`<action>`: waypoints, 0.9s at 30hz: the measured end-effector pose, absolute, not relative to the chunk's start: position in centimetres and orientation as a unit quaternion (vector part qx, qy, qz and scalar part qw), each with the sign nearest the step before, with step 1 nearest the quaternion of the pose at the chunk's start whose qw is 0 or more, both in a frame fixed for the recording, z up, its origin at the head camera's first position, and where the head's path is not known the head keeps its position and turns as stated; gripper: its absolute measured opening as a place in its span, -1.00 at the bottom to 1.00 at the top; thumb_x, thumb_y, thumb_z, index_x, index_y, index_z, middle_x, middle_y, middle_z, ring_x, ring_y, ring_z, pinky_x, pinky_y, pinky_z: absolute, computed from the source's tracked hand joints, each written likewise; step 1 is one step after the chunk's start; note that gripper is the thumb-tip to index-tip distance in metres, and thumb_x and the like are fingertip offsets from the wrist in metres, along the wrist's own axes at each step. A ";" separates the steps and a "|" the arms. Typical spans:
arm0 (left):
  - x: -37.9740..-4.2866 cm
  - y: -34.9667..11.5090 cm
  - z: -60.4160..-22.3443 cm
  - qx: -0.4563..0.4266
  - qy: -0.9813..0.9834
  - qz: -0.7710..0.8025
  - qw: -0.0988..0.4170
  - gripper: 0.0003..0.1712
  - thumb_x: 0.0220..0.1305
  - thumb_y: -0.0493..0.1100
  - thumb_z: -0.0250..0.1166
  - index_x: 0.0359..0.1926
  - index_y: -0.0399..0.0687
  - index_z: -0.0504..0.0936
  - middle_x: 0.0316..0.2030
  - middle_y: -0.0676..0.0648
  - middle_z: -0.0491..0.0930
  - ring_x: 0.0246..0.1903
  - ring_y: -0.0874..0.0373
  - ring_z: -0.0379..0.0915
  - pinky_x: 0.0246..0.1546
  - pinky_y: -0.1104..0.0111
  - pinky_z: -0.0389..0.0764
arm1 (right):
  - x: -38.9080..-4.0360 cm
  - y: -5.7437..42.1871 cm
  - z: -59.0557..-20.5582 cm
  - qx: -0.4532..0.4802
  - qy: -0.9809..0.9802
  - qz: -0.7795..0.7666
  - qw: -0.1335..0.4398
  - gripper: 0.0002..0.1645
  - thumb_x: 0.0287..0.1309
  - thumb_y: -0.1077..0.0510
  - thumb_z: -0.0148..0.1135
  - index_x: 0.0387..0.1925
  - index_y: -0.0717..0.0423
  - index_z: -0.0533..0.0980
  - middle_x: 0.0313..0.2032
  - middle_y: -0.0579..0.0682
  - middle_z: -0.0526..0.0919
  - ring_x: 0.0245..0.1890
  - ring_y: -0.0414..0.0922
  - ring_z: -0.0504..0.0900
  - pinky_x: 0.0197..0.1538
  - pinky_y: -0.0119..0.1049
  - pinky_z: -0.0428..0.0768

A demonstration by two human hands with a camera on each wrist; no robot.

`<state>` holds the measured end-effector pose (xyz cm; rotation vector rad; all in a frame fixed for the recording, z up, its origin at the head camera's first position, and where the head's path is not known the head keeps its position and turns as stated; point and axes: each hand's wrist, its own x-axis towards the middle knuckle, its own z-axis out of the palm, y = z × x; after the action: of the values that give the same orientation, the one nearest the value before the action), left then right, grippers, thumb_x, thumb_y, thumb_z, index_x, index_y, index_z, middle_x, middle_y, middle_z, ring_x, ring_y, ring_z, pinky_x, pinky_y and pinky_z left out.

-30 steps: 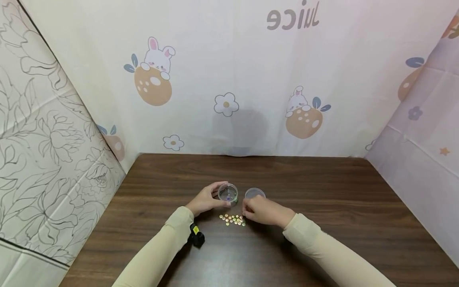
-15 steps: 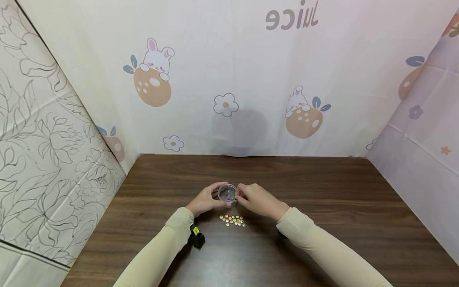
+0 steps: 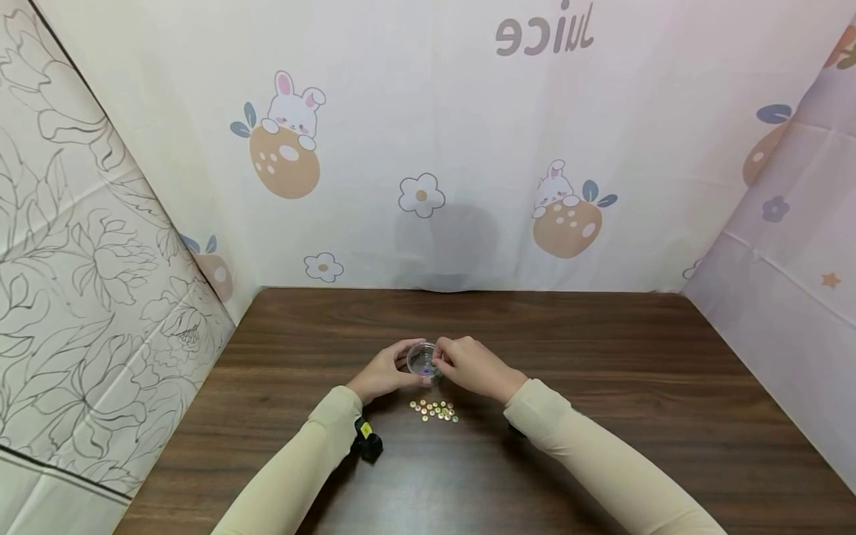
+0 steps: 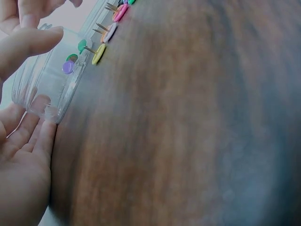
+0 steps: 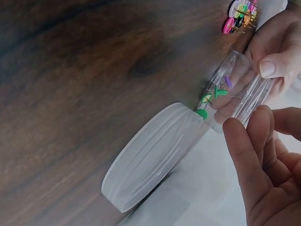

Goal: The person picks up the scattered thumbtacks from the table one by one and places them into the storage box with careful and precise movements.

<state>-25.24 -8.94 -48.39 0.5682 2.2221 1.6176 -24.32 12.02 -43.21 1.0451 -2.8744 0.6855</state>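
A clear round jar (image 3: 420, 360) stands on the table, and my left hand (image 3: 388, 369) grips its side, fingers behind and thumb in front. Inside it lie a few thumbtacks, among them a purple thumbtack (image 5: 228, 82) and green thumbtacks (image 5: 202, 113). Over the jar's rim is my right hand (image 3: 473, 365), its fingers curled and the tips close together. The right wrist view shows no tack between those fingertips. Nearer my body than the jar, several loose thumbtacks (image 3: 432, 410) lie heads down with pins up, one a yellow thumbtack (image 4: 99, 54).
A shallow translucent lid (image 5: 153, 157) lies on the table right of the jar, hidden by my right hand in the head view. The brown wooden table (image 3: 602, 357) ends at a printed curtain (image 3: 468, 148). A black device (image 3: 368, 442) sits by my left wrist.
My right hand has moved from beside the tacks up and left to the jar, its fingertips now over the rim. My left hand and the jar have stayed in place.
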 end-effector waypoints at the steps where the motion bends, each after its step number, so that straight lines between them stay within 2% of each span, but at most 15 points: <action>1: -25.5 -9.0 -48.8 0.198 0.781 0.568 0.165 -0.11 -0.01 -0.06 0.46 0.34 0.07 0.25 0.22 -0.09 0.35 0.16 0.06 0.28 0.18 0.00 0.37 | -24.3 12.0 -43.2 0.333 -0.917 0.218 0.002 -0.92 0.26 0.16 0.10 -0.32 0.03 0.51 -0.65 -0.24 0.45 -0.74 -0.36 0.31 -0.63 -0.43 0.42; 6: -26.0 -8.9 -49.6 0.196 0.788 0.563 0.155 -0.13 -0.06 0.02 0.48 0.30 0.18 0.29 0.19 0.02 0.38 0.12 0.17 0.31 0.17 0.04 0.39 | -24.4 11.9 -43.3 0.333 -0.918 0.215 0.002 -0.91 0.26 0.14 0.09 -0.32 0.04 0.51 -0.64 -0.24 0.46 -0.73 -0.36 0.32 -0.62 -0.43 0.43; 13: -26.0 -8.8 -49.5 0.193 0.790 0.562 0.152 -0.15 -0.06 0.00 0.48 0.28 0.23 0.32 0.17 0.05 0.40 0.10 0.20 0.32 0.17 0.07 0.39 | -24.3 12.1 -43.6 0.329 -0.921 0.210 0.001 -0.93 0.24 0.14 0.10 -0.33 0.00 0.51 -0.64 -0.25 0.48 -0.72 -0.37 0.34 -0.61 -0.43 0.44; 21: -26.2 -8.7 -49.7 0.214 0.780 0.570 0.147 -0.11 0.00 -0.09 0.45 0.35 0.01 0.24 0.23 -0.10 0.35 0.15 0.06 0.28 0.21 -0.03 0.31 | -23.5 12.8 -43.7 0.326 -0.919 0.223 -0.016 -0.94 0.26 0.13 0.05 -0.26 -0.01 0.44 -0.67 -0.24 0.46 -0.75 -0.35 0.30 -0.66 -0.44 0.37; 27: -25.9 -8.8 -49.5 0.214 0.784 0.564 0.146 -0.11 -0.01 -0.06 0.46 0.34 0.06 0.25 0.19 -0.07 0.38 0.14 0.10 0.30 0.22 0.00 0.31 | -22.7 13.2 -43.6 0.339 -0.916 0.214 -0.017 -0.94 0.26 0.11 0.06 -0.27 0.00 0.42 -0.70 -0.24 0.43 -0.76 -0.37 0.30 -0.67 -0.45 0.37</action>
<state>-25.89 -8.85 -49.47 0.6160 2.2586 1.6231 -22.69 13.23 -43.62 1.0756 -2.9094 0.6794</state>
